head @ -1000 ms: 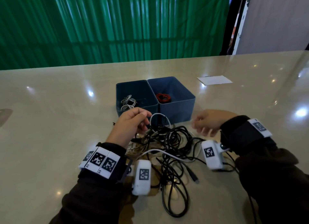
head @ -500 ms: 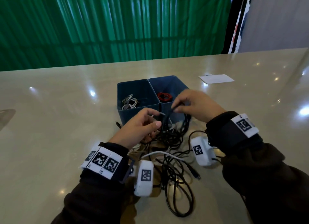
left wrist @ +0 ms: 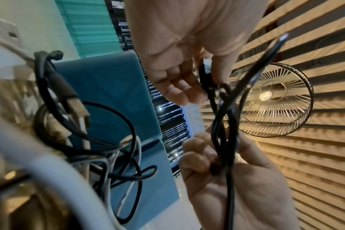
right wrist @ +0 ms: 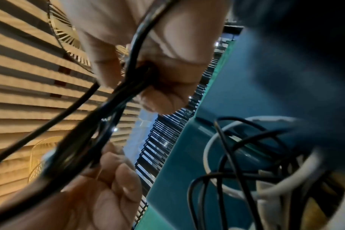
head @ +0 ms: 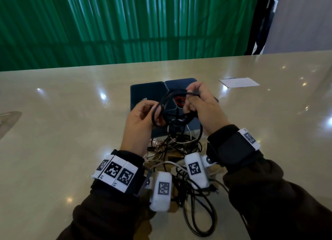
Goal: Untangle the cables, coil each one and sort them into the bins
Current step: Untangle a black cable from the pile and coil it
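Note:
A black cable [head: 168, 98] is lifted in loops over two blue bins [head: 143, 90]. My left hand [head: 152, 114] grips the loops' left side; in the left wrist view its fingers [left wrist: 199, 160] curl round the black cable [left wrist: 220, 137]. My right hand [head: 192, 99] pinches the loops' right side, and its fingers [right wrist: 159, 87] close on the black cable [right wrist: 112, 105] in the right wrist view. The cable trails down into a tangled pile of black and white cables [head: 181, 146] in front of the bins. A red coil [head: 180, 101] lies in the right bin.
A white sheet of paper [head: 239, 82] lies at the back right of the beige table [head: 62, 132]. A green curtain hangs behind the table. More black cable loops [head: 199, 214] sprawl toward the near edge between my wrists.
Both hands have risen from the pile and come together over the bins. The right hand took hold of the black cable, which now hangs in loops between the hands.

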The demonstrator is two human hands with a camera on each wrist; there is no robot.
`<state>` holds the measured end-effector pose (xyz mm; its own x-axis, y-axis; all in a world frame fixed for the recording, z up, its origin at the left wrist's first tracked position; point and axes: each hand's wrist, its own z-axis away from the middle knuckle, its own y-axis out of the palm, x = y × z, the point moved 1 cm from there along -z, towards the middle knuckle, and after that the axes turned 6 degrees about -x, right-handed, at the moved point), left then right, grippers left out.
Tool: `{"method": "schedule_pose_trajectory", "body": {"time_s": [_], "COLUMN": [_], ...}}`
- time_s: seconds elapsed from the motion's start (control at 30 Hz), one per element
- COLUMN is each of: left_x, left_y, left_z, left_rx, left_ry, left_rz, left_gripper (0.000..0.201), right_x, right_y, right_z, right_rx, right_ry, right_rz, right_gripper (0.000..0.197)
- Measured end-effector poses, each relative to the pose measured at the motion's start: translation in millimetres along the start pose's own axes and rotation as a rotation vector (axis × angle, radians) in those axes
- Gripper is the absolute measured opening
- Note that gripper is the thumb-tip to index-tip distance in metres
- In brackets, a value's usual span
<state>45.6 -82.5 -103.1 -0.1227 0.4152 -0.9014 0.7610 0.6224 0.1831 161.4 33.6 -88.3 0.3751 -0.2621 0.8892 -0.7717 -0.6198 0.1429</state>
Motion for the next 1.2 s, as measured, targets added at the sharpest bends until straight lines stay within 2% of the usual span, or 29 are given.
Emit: {"method": "schedule_pose_trajectory", "body": {"time_s": [0.07,0.17,0.23,0.3,0.33,0.4,0.53,0.63,0.7,0.73,0.77,0.9,0.97,1.03,1.13,1.2], "left_x": [-1,-1,-1,-2,-2,1,0,-7,-2,1,2,2,-2,-5,-9,-8], "left_y": [-2,-3,-2,-3,-5,-10,-4,9,12,12,12,3,1,0,-4,-10], "left_z": [-2,-2,-1,-2,-3,-5,-5,-3,3,7,8,2,1,1,-1,-4], "left_rx": [0.009,0.022,-0.002,-0.03,-0.043,-0.048,-0.001,0.087,0.184,0.199,0.158,-0.03,-0.016,0.045,0.133,0.121], "left_ry": [0.008,0.004,0.008,-0.005,-0.016,-0.045,-0.177,-0.322,-0.225,-0.156,-0.131,-0.068,-0.089,-0.158,-0.234,-0.244], "left_rz": [-0.007,-0.043,-0.042,0.003,0.025,0.065,0.189,0.199,0.061,0.006,-0.01,0.026,0.1,0.192,0.184,0.11], "left_gripper": [0.016,0.011,0.009,0.008,0.007,0.004,0.024,0.026,0.027,0.022,0.018,0.024,0.027,0.028,0.029,0.029], "right_x": [-1,0,2,3,3,0,-4,-8,-9,-9,-9,-11,-14,-17,-19,-16], "right_y": [4,11,12,11,10,7,0,-7,-7,-6,-4,-2,-4,-6,-6,-4], "right_z": [6,13,16,18,18,15,12,11,12,13,15,15,13,12,12,13], "right_rx": [0.129,0.385,0.498,0.533,0.517,0.438,0.148,-0.116,-0.201,-0.213,-0.208,-0.172,-0.184,-0.215,-0.261,-0.217], "right_ry": [0.131,0.29,0.308,0.29,0.254,0.129,-0.181,-0.196,-0.177,-0.178,-0.184,-0.25,-0.274,-0.235,-0.1,-0.013], "right_rz": [-0.049,0.013,0.1,0.145,0.189,0.322,0.425,0.372,0.324,0.312,0.305,0.314,0.363,0.366,0.216,0.084], "right_gripper": [0.009,0.014,0.012,0.006,0.006,0.019,0.017,0.028,0.037,0.039,0.039,0.038,0.036,0.035,0.036,0.036]}}
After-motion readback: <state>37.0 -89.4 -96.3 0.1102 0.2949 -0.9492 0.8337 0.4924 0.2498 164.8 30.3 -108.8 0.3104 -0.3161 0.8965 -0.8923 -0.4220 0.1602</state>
